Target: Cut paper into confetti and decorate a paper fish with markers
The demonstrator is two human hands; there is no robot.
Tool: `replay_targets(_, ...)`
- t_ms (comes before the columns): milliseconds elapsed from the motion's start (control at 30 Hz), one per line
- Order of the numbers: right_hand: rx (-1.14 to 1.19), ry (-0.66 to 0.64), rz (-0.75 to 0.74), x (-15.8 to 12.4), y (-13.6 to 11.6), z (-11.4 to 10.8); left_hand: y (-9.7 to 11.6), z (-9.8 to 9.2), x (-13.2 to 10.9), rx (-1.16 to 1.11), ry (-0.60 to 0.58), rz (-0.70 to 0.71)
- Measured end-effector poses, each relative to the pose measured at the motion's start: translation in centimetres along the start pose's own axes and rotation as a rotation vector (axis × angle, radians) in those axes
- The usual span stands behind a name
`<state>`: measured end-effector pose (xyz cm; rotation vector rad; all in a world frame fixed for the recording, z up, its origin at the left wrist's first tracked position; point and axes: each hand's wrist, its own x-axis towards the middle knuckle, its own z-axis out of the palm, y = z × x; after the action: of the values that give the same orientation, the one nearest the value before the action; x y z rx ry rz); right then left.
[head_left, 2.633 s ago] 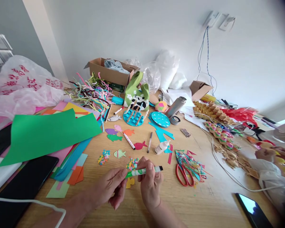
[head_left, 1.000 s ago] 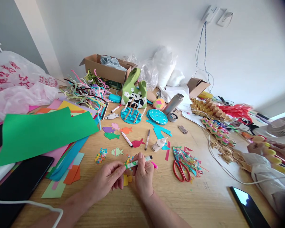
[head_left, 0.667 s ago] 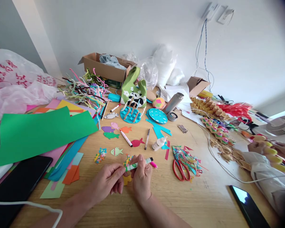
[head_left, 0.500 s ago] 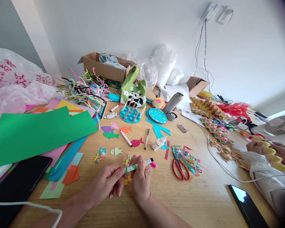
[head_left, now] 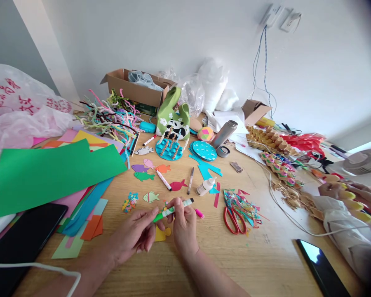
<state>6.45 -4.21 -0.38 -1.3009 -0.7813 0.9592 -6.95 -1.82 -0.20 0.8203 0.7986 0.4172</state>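
Observation:
Both hands are on a green-and-white marker [head_left: 167,212], its green end to the left and its black end to the right. My left hand [head_left: 139,231] pinches the green end. Around the barrel, nearer the black end, my right hand [head_left: 185,227] is closed. Beneath them on the table lies a yellow paper piece [head_left: 163,234], partly covered. A pink-tipped pen [head_left: 199,213] sticks out beyond my right hand. Just past my hands are a pale green paper fish [head_left: 151,197] with a red stripe and a pile of paper confetti [head_left: 130,202].
Red-handled scissors [head_left: 235,220] lie by paper scraps, near a white glue bottle [head_left: 205,187]. Several paper fish and a green sheet [head_left: 55,175] are on the left. At right are a phone [head_left: 323,268], a white cable and another person's hands [head_left: 334,189].
The marker and my left hand have shifted slightly left. More of the marker's green end shows, and more of the yellow paper piece is uncovered.

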Motion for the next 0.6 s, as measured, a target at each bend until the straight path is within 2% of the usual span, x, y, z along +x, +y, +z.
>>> replay_targets(133,0.11,-0.118,0.016,0.1,0.3,-0.1,0.1,-0.5,0.3,-0.003,0.091,0.037)
replay_targets(300,0.21,-0.239,0.003,0.3,0.5,-0.3,0.1,-0.5,0.3,0.073,0.111,0.113)
replay_targets(467,0.092,-0.156,-0.024,0.7,0.5,-0.3,0.2,-0.7,0.4,0.181,0.123,0.234)
replay_targets(600,0.064,-0.115,0.011,0.6,1.1,-0.3,0.4,-1.0,0.5,0.28,0.135,0.338)
